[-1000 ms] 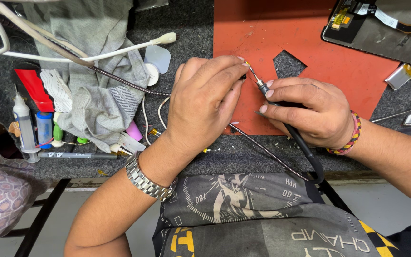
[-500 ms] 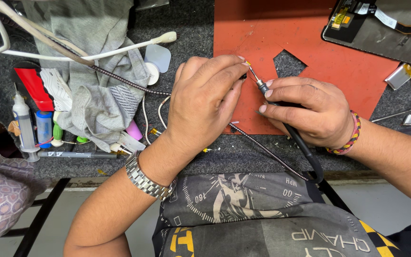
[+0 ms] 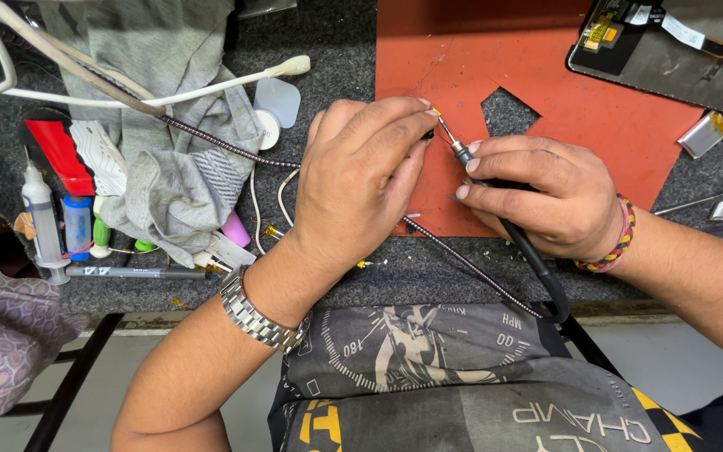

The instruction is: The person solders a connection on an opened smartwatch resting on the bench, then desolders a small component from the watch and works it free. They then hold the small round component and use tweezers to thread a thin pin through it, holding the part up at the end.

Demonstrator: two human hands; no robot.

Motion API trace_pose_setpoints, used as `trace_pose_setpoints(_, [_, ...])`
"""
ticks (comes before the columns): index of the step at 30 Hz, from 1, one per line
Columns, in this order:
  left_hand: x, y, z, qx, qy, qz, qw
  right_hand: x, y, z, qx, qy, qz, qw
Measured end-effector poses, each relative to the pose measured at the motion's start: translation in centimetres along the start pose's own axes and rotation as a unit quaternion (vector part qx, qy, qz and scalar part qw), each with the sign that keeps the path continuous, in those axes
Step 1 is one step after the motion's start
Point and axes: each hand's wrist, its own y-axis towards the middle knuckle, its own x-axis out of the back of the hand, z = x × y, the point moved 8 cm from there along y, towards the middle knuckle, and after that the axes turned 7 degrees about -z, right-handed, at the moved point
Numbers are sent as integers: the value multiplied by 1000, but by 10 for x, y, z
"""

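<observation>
Whatever the left hand (image 3: 360, 188) pinches at its fingertips is hidden by the curled fingers, while the right hand (image 3: 537, 197), just beside it over the orange mat (image 3: 596, 125), is closed around a soldering iron (image 3: 462, 155), tip touching the left fingertips.

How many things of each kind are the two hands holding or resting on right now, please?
Slim soldering iron with a black handle and cord, in the right hand: 1
Tiny yellow-tipped part, pinched by the left hand: 1
Orange work mat with a cut-out notch, under both hands: 1
Total: 3
</observation>
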Motion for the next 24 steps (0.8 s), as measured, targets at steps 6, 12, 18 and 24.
trace_pose_setpoints(6, [0, 0, 0, 0, 1, 0, 1000, 1, -5, -4, -25, -2, -12, 1000])
trace_pose_setpoints(12, [1, 0, 1, 1, -1, -9, 1000, 3, -8, -6, -30, 3, -31, 999])
trace_pose_setpoints(18, [3, 0, 8, 32, -57, -37, 997, 5, -12, -9, -42, 24, -47, 998])
trace_pose_setpoints(24, [9, 0, 8, 31, -148, -31, 988, 12, -7, -6, -22, 41, -69, 997])
